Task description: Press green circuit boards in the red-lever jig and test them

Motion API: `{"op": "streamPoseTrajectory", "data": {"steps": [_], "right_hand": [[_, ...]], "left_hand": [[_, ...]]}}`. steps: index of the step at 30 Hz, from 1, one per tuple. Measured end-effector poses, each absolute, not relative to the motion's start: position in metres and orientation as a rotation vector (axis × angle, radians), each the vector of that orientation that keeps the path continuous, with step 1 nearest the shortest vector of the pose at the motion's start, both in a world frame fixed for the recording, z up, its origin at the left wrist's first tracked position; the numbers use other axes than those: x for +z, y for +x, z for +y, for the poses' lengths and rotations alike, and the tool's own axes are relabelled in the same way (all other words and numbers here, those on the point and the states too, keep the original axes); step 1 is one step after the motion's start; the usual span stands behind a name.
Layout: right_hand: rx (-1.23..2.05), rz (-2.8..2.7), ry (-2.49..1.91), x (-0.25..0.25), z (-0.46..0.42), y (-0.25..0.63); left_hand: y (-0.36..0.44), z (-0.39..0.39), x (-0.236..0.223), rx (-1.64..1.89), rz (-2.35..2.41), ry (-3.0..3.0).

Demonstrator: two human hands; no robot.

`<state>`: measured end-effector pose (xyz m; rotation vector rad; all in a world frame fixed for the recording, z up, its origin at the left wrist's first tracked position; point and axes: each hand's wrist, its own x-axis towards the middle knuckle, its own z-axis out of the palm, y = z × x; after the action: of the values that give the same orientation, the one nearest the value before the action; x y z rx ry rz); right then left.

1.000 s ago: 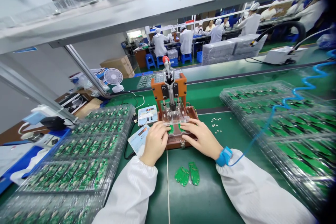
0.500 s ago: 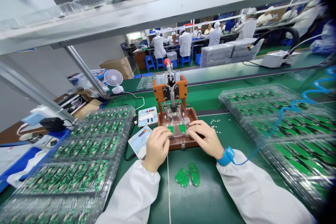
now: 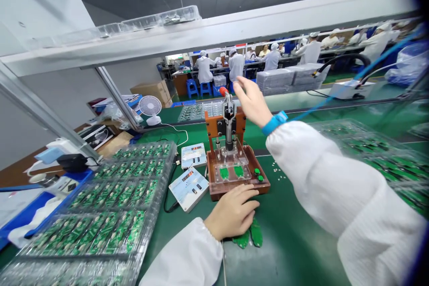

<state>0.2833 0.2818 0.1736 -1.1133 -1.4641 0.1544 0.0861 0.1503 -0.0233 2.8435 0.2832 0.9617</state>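
Note:
An orange toggle-clamp test fixture with a brown base stands on the green bench. Under its clear plate lie two small green circuit boards. My right hand is raised beside the red knob of the clamp lever, its fingers stretched and apart from the knob as far as I can see. Low in front of the base, my left hand spreads its fingers over loose green boards, partly covering them. Whether it touches them I cannot tell. A blue wrist strap circles my right wrist.
Clear trays of circuit boards lie left and right. Two display boxes, one being the nearer meter, sit left of the fixture beside a white fan. Small white bits lie right. Co-workers sit behind; a shelf beam crosses overhead.
My right hand has risen from the fixture's plate to the red knob. My left hand has drawn back from the plate to above the loose boards. The view has tilted upward.

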Motion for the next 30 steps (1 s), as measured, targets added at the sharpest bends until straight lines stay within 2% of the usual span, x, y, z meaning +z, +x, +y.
{"op": "streamPoseTrajectory", "data": {"steps": [3,5,9,14,17,30], "right_hand": [[0.403,-1.539,-1.164,0.204,0.307,0.275],[0.446,-1.568,-1.117,0.22,0.308,0.27],[0.241,-1.661,-0.802,0.231,0.263,0.261],[-0.149,-1.688,-0.786,0.198,0.172,0.244],[-0.247,-1.717,-0.802,0.171,0.144,0.237],[-0.118,-1.677,-0.688,0.096,0.15,0.236]], "left_hand": [[0.086,0.15,-0.023,0.962,0.29,2.847],[0.086,0.15,-0.022,0.95,0.295,2.85],[0.087,0.15,-0.023,0.952,0.301,2.845],[0.087,0.15,-0.026,0.931,0.31,2.847],[0.087,0.15,-0.028,0.917,0.317,2.847],[0.089,0.15,-0.028,0.932,0.321,2.826]]}}
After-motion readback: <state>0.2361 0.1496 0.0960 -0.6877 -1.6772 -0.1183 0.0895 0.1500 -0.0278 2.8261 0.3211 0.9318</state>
